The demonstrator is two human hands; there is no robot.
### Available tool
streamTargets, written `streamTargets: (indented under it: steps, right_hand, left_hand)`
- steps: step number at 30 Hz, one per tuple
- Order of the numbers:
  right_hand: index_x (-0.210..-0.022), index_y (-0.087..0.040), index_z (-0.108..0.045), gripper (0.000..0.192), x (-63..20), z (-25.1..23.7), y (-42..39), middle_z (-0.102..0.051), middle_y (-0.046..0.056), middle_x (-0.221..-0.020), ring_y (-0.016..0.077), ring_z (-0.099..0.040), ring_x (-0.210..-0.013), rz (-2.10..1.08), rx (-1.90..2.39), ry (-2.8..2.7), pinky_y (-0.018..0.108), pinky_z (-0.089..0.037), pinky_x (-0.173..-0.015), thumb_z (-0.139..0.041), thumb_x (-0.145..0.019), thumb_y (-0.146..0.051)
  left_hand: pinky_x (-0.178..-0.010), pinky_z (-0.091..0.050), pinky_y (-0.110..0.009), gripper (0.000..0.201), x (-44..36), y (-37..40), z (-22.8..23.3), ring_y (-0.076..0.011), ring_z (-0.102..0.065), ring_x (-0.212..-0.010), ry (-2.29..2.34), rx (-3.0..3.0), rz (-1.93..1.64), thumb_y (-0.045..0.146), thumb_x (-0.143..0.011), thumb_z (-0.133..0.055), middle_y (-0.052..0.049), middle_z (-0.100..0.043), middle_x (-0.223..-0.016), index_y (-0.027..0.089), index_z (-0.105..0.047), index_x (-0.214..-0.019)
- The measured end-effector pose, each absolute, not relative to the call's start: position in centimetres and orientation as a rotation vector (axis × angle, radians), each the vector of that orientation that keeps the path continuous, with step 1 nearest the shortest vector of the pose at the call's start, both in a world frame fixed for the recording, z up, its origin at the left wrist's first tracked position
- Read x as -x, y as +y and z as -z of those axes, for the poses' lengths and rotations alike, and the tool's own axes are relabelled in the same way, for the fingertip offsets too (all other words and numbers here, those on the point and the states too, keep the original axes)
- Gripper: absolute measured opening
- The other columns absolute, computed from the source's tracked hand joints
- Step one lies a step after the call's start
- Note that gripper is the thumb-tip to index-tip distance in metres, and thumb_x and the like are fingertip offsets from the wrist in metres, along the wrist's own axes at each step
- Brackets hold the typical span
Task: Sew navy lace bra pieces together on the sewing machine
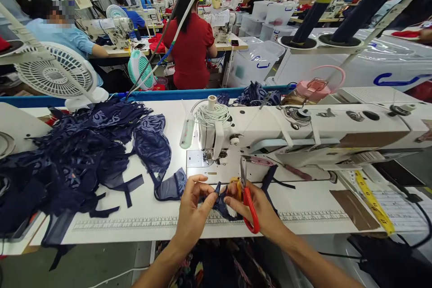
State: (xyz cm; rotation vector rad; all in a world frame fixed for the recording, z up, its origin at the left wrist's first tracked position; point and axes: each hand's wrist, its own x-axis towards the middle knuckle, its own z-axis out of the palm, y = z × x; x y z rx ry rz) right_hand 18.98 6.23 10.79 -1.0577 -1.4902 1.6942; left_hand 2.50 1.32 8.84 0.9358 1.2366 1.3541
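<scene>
Close to the table's front edge, my left hand (pixel 195 207) pinches a strip of a navy lace bra (pixel 221 204) between thumb and fingers. My right hand (pixel 265 211) is closed round scissors (pixel 250 210) with red handles, their blades pointing up and away from me. Its thumb and fingertips also meet the navy fabric. One lace cup (pixel 152 144) lies flat to the left of my hands. Behind them stands the white sewing machine (pixel 222 128), its needle area just past my fingers. Where the fabric passes behind my fingers, it is hidden.
A large heap of navy bra pieces (pixel 84 153) covers the left side. Pink-handled snips (pixel 259 161) lie by the machine. A printed ruler (pixel 128 222) runs along the front edge, with a yellow tape measure (pixel 373 202) at right. Co-workers sit beyond a fan (pixel 56 69).
</scene>
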Motion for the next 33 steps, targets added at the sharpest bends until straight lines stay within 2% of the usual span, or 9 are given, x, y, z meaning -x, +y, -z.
streamTargets:
  steps: [6,11,14,16,21,25,30,33]
  right_hand:
    - [-0.075,-0.022,-0.043,0.041,-18.3,-11.0,6.5,-0.046,-0.005,-0.071,0.0086,-0.037,-0.057,-1.628,1.149,-1.488,0.024,-0.036,-0.054,-0.073,-0.074,-0.050]
    - [-0.077,-0.021,-0.043,0.038,-18.4,-10.2,6.4,-0.046,-0.004,-0.072,0.0087,-0.038,-0.059,-1.644,1.088,-1.500,0.024,-0.037,-0.055,-0.073,-0.076,-0.046]
    - [-0.078,-0.021,-0.045,0.036,-18.6,-10.2,6.3,-0.046,-0.004,-0.070,0.0091,-0.039,-0.059,-1.612,1.111,-1.567,0.023,-0.037,-0.053,-0.072,-0.076,-0.044]
    - [-0.077,-0.021,-0.047,0.033,-18.6,-10.4,6.3,-0.046,-0.004,-0.068,0.0094,-0.040,-0.058,-1.575,1.150,-1.636,0.023,-0.037,-0.053,-0.072,-0.076,-0.042]
    - [-0.072,-0.022,-0.041,0.031,-18.5,-11.0,6.5,-0.047,-0.005,-0.068,0.0098,-0.040,-0.059,-1.431,1.198,-1.823,0.024,-0.037,-0.055,-0.065,-0.080,-0.039]
    - [-0.073,-0.023,-0.038,0.030,-18.6,-11.6,6.6,-0.048,-0.005,-0.067,0.0114,-0.043,-0.059,-1.220,1.237,-2.047,0.024,-0.037,-0.054,-0.060,-0.085,-0.039]
    - [-0.083,-0.024,-0.048,0.025,-19.9,-12.0,5.8,-0.061,0.002,-0.083,0.0169,-0.058,-0.070,-0.696,1.257,-2.289,0.027,-0.045,-0.059,-0.063,-0.083,-0.044]
    - [-0.083,-0.024,-0.051,0.025,-20.5,-11.0,5.4,-0.062,0.003,-0.080,0.0181,-0.061,-0.069,-0.491,1.242,-2.343,0.027,-0.045,-0.057,-0.060,-0.086,-0.046]
  left_hand:
    - [-0.072,-0.040,-0.025,0.035,-2.4,1.0,-8.5,-0.0129,-0.051,-0.073,1.224,-0.861,-1.288,0.033,-0.083,-0.068,0.002,-0.058,-0.076,0.021,-0.050,-0.111]
    - [-0.073,-0.041,-0.025,0.039,-2.2,1.2,-8.7,-0.0130,-0.052,-0.075,1.209,-0.837,-1.218,0.037,-0.081,-0.070,0.001,-0.058,-0.080,0.019,-0.055,-0.112]
    - [-0.071,-0.040,-0.024,0.028,-2.2,1.4,-8.7,-0.0128,-0.050,-0.074,1.195,-0.860,-1.160,0.040,-0.081,-0.069,-0.001,-0.057,-0.079,0.016,-0.063,-0.092]
    - [-0.069,-0.038,-0.023,0.027,-2.0,1.6,-8.8,-0.0124,-0.048,-0.072,1.200,-0.898,-1.140,0.042,-0.082,-0.067,-0.001,-0.055,-0.075,0.015,-0.062,-0.079]
    - [-0.066,-0.036,-0.022,0.029,-1.2,2.0,-9.5,-0.0115,-0.045,-0.070,1.212,-0.916,-1.082,0.044,-0.080,-0.069,0.001,-0.052,-0.073,0.016,-0.061,-0.078]
    - [-0.058,-0.032,-0.021,0.028,-0.3,2.1,-10.1,-0.0093,-0.040,-0.061,1.195,-0.907,-1.033,0.042,-0.080,-0.070,0.002,-0.047,-0.068,0.016,-0.060,-0.078]
    - [-0.059,-0.038,-0.021,0.028,0.3,1.6,-9.9,-0.0091,-0.042,-0.063,1.151,-0.684,-1.214,0.042,-0.079,-0.072,0.001,-0.049,-0.071,0.015,-0.062,-0.081]
    - [-0.062,-0.040,-0.020,0.028,0.0,1.3,-9.6,-0.0092,-0.043,-0.067,1.096,-0.506,-1.303,0.040,-0.076,-0.076,0.001,-0.050,-0.074,0.016,-0.063,-0.079]
